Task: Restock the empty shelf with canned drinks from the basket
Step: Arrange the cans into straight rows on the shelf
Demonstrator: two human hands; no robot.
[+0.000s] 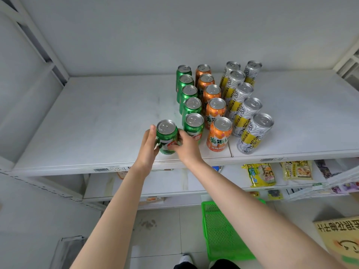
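Both bare forearms reach away from the near edge and draw together at the wrists. The left hand (149, 147) comes in from the near left, thumb upright, and grips the left side of an upright green aluminium drink can (167, 137). The right hand (186, 146) comes in from the near right, with its fingers curled round the can's right side. The two hands sit level, with the can clasped between them.

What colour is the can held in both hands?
Green can with a silver top; head view shows it best.
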